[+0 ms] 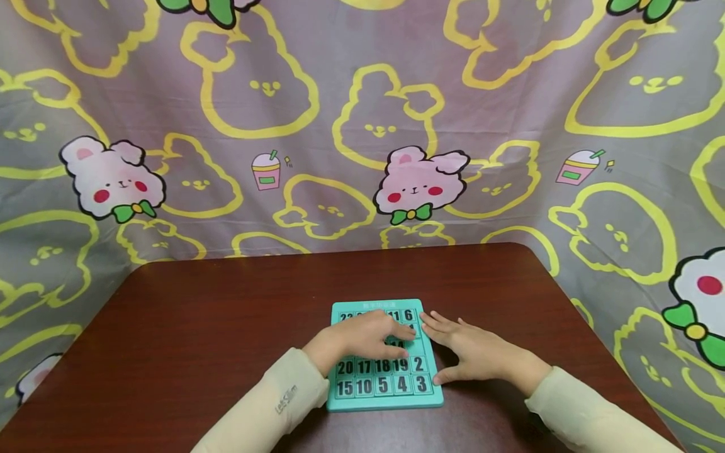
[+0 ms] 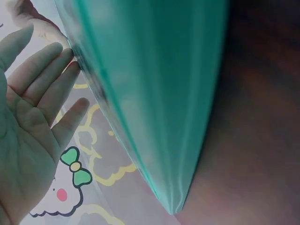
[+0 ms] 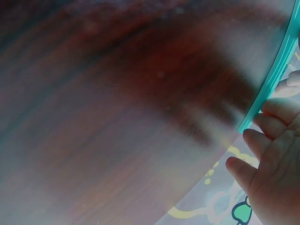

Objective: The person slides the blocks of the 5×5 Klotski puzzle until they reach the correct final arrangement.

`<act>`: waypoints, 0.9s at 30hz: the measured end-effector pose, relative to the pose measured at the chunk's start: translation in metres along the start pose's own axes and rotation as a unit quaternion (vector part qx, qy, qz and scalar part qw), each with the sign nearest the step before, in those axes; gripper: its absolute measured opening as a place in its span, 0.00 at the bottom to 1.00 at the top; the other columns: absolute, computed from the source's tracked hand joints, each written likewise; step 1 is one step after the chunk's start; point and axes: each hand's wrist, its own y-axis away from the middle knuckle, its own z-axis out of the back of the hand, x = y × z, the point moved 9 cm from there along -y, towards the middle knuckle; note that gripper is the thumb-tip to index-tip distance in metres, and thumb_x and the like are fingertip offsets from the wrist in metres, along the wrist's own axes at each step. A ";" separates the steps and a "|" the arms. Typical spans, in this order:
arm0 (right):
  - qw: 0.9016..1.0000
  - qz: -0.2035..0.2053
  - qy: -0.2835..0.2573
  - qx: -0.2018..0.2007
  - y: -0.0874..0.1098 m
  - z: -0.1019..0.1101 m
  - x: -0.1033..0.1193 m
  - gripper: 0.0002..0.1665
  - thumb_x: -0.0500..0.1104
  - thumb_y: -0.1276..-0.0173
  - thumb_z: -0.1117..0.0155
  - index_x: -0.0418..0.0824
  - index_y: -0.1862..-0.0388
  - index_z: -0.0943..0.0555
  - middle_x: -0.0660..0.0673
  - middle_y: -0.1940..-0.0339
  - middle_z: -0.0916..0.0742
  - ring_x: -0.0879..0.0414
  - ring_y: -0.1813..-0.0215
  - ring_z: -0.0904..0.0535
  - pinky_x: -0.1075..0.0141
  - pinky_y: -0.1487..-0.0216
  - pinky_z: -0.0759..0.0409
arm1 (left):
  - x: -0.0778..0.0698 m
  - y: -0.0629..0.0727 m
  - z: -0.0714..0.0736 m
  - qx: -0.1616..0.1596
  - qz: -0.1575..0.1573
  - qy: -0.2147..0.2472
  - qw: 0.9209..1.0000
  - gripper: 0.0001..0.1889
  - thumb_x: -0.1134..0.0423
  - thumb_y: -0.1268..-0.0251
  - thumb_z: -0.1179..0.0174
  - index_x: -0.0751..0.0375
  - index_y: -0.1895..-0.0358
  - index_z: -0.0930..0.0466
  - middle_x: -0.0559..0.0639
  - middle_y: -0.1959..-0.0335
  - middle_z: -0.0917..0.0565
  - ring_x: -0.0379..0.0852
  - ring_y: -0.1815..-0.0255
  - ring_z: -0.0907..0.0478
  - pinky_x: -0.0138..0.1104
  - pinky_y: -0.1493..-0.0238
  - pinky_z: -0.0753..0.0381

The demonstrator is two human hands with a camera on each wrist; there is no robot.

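Observation:
A teal number slide puzzle [image 1: 385, 404] lies flat on the table, with dark numerals on its square tiles. Over its middle reaches my left hand [image 1: 368, 336], its fingers extended toward the right-hand columns and hiding several tiles. The left wrist view shows that left hand [image 2: 35, 117] with fingers fairly straight, fingertips at the tile face. At the puzzle's right edge is my right hand [image 1: 476, 347], fingers spread, fingertips and thumb by the frame. In the right wrist view the right hand [image 3: 276, 154] has its fingers beside the teal rim [image 3: 265, 93].
The brown wooden table [image 1: 226, 314] extends around the puzzle on all sides. Behind and beside it hangs a patterned curtain [image 1: 317, 151] with yellow bear outlines and white cartoon figures.

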 end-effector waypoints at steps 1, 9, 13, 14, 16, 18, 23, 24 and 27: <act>1.000 0.000 -0.001 0.000 0.000 0.000 0.000 0.60 0.73 0.42 0.37 0.40 0.21 0.41 0.44 0.17 0.43 0.41 0.17 0.51 0.30 0.29 0.44 | 0.000 0.000 0.000 -0.001 0.001 -0.002 1.000 0.24 0.49 0.27 0.43 0.53 0.33 0.23 0.45 0.33 0.23 0.37 0.32 0.27 0.30 0.35 0.25; 1.000 -0.004 0.001 0.002 0.000 0.000 -0.002 0.59 0.73 0.42 0.36 0.40 0.22 0.40 0.45 0.17 0.43 0.42 0.18 0.50 0.31 0.29 0.44 | -0.013 0.011 0.003 -0.005 -0.020 -0.004 1.000 0.23 0.50 0.27 0.43 0.54 0.34 0.23 0.46 0.35 0.21 0.36 0.34 0.25 0.29 0.36 0.25; 1.000 -0.006 0.000 -0.001 0.000 0.000 -0.003 0.60 0.73 0.42 0.36 0.40 0.21 0.40 0.45 0.17 0.43 0.42 0.18 0.50 0.31 0.29 0.44 | -0.023 0.017 0.002 -0.001 -0.037 0.007 0.999 0.21 0.51 0.28 0.42 0.54 0.36 0.20 0.45 0.37 0.19 0.33 0.37 0.23 0.26 0.39 0.24; 1.000 -0.006 0.000 -0.001 0.000 0.000 -0.003 0.60 0.73 0.42 0.36 0.40 0.21 0.40 0.45 0.17 0.43 0.42 0.18 0.50 0.31 0.29 0.44 | -0.026 0.017 0.001 0.001 -0.041 0.011 0.999 0.21 0.52 0.28 0.42 0.54 0.37 0.20 0.45 0.38 0.19 0.33 0.38 0.22 0.25 0.40 0.24; 1.000 -0.006 -0.001 -0.002 0.000 0.000 -0.003 0.60 0.73 0.42 0.36 0.40 0.21 0.40 0.44 0.17 0.43 0.42 0.18 0.50 0.31 0.29 0.44 | -0.031 0.019 -0.001 0.004 -0.053 0.012 0.999 0.20 0.52 0.27 0.42 0.54 0.37 0.19 0.44 0.39 0.18 0.32 0.40 0.21 0.23 0.41 0.24; 1.000 -0.006 -0.003 -0.002 0.000 0.000 -0.002 0.59 0.73 0.42 0.36 0.40 0.21 0.40 0.44 0.17 0.43 0.42 0.18 0.50 0.30 0.29 0.44 | -0.035 0.019 -0.003 0.004 -0.065 0.010 0.998 0.20 0.52 0.27 0.42 0.55 0.38 0.19 0.44 0.40 0.17 0.30 0.42 0.21 0.21 0.43 0.25; 1.000 -0.007 -0.007 -0.002 0.000 0.000 -0.002 0.59 0.72 0.42 0.35 0.40 0.21 0.40 0.45 0.17 0.43 0.42 0.17 0.50 0.30 0.29 0.45 | -0.040 0.019 -0.005 0.000 -0.079 -0.001 0.997 0.19 0.52 0.27 0.42 0.54 0.39 0.18 0.42 0.41 0.16 0.28 0.42 0.22 0.20 0.43 0.25; 1.000 -0.008 -0.008 -0.001 0.000 0.000 -0.002 0.59 0.72 0.42 0.35 0.40 0.21 0.40 0.45 0.17 0.43 0.42 0.17 0.50 0.30 0.29 0.45 | -0.040 0.019 -0.005 0.000 -0.080 -0.002 0.997 0.19 0.52 0.28 0.41 0.54 0.39 0.18 0.42 0.42 0.16 0.28 0.42 0.22 0.20 0.43 0.25; 1.000 -0.007 -0.009 0.000 0.000 0.000 -0.001 0.59 0.72 0.42 0.36 0.40 0.22 0.40 0.45 0.17 0.43 0.42 0.17 0.51 0.30 0.29 0.45 | -0.042 0.019 -0.006 0.004 -0.081 -0.002 0.997 0.19 0.52 0.28 0.41 0.54 0.39 0.18 0.41 0.43 0.16 0.27 0.43 0.21 0.19 0.44 0.25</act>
